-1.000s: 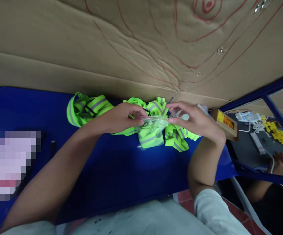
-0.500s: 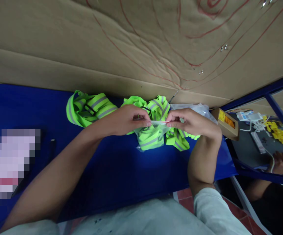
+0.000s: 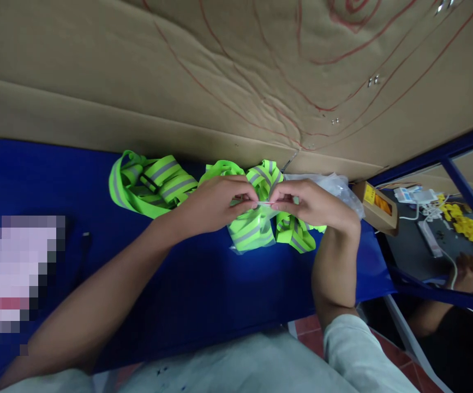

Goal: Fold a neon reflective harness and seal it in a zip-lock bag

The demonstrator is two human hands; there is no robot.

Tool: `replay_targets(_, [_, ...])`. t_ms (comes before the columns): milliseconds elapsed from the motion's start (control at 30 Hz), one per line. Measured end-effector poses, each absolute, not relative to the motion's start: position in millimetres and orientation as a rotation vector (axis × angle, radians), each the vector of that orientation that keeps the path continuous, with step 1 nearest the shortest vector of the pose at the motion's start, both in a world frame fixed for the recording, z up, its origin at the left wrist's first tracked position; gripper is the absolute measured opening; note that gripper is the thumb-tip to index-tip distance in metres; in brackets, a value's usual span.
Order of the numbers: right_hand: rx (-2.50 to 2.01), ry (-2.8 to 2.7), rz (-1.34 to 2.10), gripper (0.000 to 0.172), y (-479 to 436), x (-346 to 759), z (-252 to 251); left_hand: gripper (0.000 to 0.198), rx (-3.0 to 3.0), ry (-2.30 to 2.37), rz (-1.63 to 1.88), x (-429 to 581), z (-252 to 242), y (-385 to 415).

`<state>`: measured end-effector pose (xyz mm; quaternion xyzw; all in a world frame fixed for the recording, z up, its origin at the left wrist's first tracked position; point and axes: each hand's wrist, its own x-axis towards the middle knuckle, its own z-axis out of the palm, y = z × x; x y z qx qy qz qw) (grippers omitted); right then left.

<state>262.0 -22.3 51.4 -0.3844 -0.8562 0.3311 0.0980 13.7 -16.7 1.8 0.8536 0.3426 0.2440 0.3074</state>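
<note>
A clear plastic bag (image 3: 252,232) with a folded neon-green reflective strap inside hangs between my hands over the blue table (image 3: 220,284). My left hand (image 3: 230,201) pinches the bag's top edge at its left part. Close beside it, my right hand (image 3: 291,197) pinches the same edge, which shows a thin red line. Behind my hands lie more green straps with grey stripes: a loose bundle (image 3: 154,183) with a black buckle at the left, others (image 3: 264,177) in the middle, and one (image 3: 297,234) just right of the bag.
Clear plastic bags (image 3: 334,188) and a cardboard box (image 3: 377,207) stand at the right end. Beyond the blue frame, another person's hands (image 3: 471,273) are near yellow items (image 3: 463,221). A cardboard wall (image 3: 158,82) rises behind. A pixelated object (image 3: 15,273) lies left.
My hands have come closer together along the bag's top edge. The left hand has shifted right and the right hand slightly left.
</note>
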Motion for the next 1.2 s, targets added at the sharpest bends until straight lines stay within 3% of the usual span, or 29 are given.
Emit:
replay_targets(467, [-1.414,-2.433,1.039,0.015,-21.4,270.0,55.4,0.018,2.342,0.879,0.606,7.9,1.8,-11.9])
replay_targets(667, [-1.325,-2.458,0.905,0.015,-17.6,268.8,49.4,0.018,2.357,0.908,0.604,6.6,-0.6,-11.2])
replay_targets(1200, [-1.292,-2.506,0.972,0.009,-18.1,256.2,43.8,0.021,2.385,0.926,0.626,14.6,-12.8,-13.7])
